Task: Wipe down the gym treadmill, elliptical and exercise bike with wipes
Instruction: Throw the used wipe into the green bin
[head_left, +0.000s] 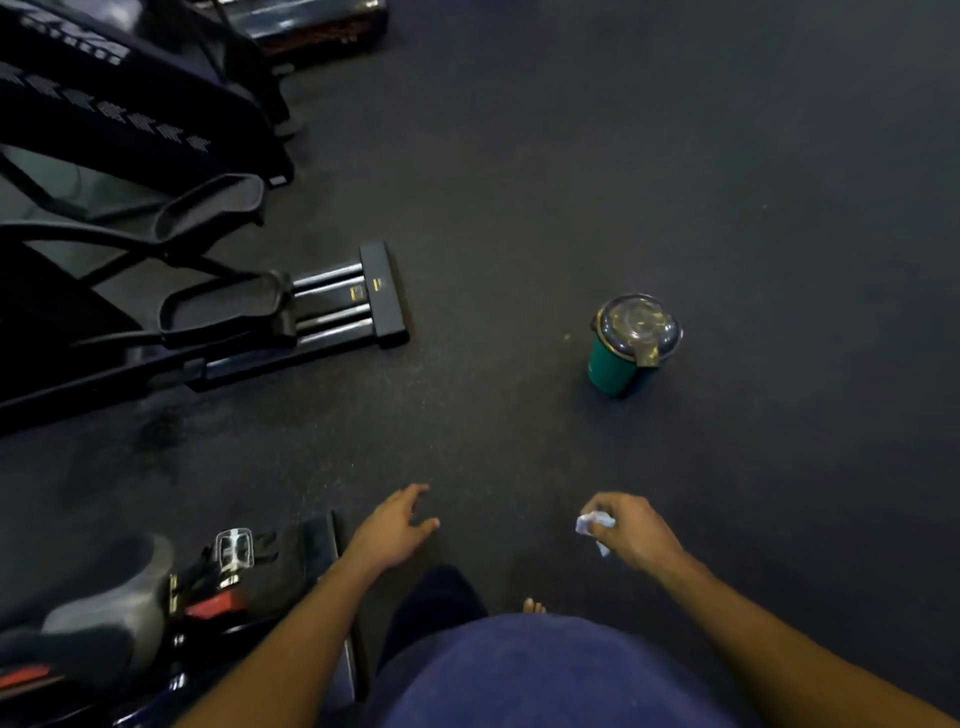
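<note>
My right hand (636, 530) grips a crumpled white wipe (592, 524) over the dark floor at lower right. My left hand (395, 525) hangs beside it with fingers loosely spread and holds nothing. The elliptical (228, 306) stands at the left, its foot pedals and rear rail bar pointing toward the middle. The exercise bike (156, 597) sits at the lower left with a grey saddle and a metal pedal (235, 551) showing. A dark machine base, perhaps the treadmill (311, 26), lies at the top edge.
A small green bin with a dark domed lid (631, 343) stands on the floor ahead to the right. My bare toes (534, 606) and blue clothing show at the bottom. Dark rubber floor (675, 156) stretches across the right and centre.
</note>
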